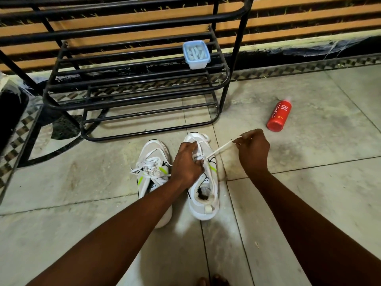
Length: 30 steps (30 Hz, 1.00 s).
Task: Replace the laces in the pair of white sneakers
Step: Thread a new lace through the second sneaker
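A pale tiled floor point(309, 182) runs up to a dark skirting and a wall of orange slats. On it stands a black metal shoe rack point(132, 83), its tiers bare except for a small clear lidded container point(196, 55) on an upper tier at the right. In front of the rack, a pair of white sneakers sits side by side, toes toward the rack. The left sneaker point(151, 174) has its laces loosely bunched over the tongue. The left hand point(188, 163) grips the right sneaker point(204, 195) across its eyelet area, fingers curled over the tongue. The right hand point(252, 151), just right of that shoe, pinches a white lace point(221, 149) pulled taut from the eyelets. A red bottle point(279, 115) lies on its side, well apart to the right.
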### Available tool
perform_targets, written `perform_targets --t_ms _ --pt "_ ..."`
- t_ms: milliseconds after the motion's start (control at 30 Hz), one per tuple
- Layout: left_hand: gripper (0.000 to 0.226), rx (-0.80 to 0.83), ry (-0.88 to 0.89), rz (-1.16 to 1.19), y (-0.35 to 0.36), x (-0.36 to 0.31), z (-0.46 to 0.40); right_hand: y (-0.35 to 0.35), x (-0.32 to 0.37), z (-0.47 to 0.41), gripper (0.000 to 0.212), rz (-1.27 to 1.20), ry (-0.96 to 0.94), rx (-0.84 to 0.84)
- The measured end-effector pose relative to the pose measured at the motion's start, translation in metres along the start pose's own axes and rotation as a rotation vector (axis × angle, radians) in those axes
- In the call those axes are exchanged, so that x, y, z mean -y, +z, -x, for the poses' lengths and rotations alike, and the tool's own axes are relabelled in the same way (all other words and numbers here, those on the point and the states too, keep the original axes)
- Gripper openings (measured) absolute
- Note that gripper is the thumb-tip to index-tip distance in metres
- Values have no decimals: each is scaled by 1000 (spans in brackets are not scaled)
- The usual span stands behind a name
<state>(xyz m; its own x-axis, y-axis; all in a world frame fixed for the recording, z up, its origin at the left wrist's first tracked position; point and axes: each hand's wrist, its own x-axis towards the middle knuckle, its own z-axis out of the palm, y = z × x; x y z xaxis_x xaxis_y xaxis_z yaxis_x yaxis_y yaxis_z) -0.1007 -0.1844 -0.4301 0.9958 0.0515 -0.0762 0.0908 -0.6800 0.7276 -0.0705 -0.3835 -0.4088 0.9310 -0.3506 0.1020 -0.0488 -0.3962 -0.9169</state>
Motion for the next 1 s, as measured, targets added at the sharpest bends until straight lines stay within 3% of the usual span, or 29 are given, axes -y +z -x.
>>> perform_targets --t_ms 67,100,133,200,300,333,433,500,600,667,767,800,867,1000 --pt "56 -11 1 10 -1 -1 0 8 14 2 17 -639 475 -19" --pt "55 -16 1 13 -2 -2 1 11 23 6 23 -906 662 6" --pt "54 -16 -1 23 -3 -3 1 14 29 8 29 -994 730 61" --pt "52 -5 -2 39 -4 -6 2 12 32 10 30 -758 544 219" --pt "48 11 -11 40 -5 -10 3 -2 15 2 18 156 -230 419" --pt "45 8 -13 33 -5 -11 3 -5 6 -3 14 376 -405 497" --pt "45 6 -4 13 -3 -11 4 -10 -10 -8 8 820 -618 767" --pt "49 -14 17 6 -1 -9 4 -8 -10 -5 8 934 -683 735" --pt "56 -38 18 10 -1 -5 2 -11 8 0 12 556 -655 328" --pt "63 -48 17 0 -1 -3 3 -12 21 1 14 126 -429 92" --pt "61 -60 59 -18 -2 -4 6 -4 38 4 23 -734 250 175" --pt "58 -66 70 -21 -3 -3 7 -2 36 5 25 -832 363 231" --pt "55 -77 92 -20 -3 -3 9 -3 18 7 27 -639 299 342" --pt "54 -79 89 -61 -3 -5 9 -13 -22 11 14 407 -399 693"
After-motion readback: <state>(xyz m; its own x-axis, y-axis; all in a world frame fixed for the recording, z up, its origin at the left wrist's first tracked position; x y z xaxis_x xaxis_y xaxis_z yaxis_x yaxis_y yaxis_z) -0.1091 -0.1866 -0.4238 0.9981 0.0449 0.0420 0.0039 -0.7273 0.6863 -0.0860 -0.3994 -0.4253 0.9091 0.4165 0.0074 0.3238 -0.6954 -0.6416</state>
